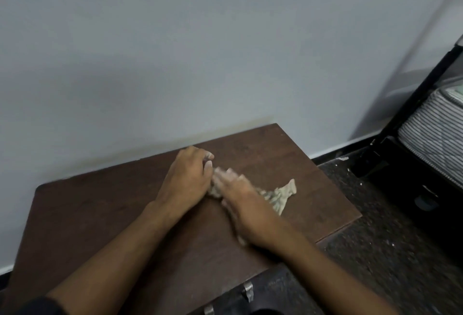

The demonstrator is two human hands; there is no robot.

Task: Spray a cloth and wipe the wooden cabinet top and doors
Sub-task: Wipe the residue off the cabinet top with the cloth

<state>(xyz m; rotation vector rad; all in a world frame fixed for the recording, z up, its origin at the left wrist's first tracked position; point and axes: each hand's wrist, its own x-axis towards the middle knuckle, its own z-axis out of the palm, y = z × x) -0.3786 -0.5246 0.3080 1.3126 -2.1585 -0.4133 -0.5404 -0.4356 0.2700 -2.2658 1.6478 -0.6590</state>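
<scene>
i see both hands together on the cloth (280,195) mid surface (100,214), right hand (246,208) flat on it, left hand (186,180) curled at its end, grip unclear, so the loose tail may bunch and skip patches.

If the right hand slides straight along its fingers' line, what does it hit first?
Probably the left hand, just ahead of the right hand on the cloth; blur hides whether they already touch.

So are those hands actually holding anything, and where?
Only the cloth. The right hand presses flat on its middle. The left hand curls over its left end, though whether it truly grips there cannot be told.
</scene>
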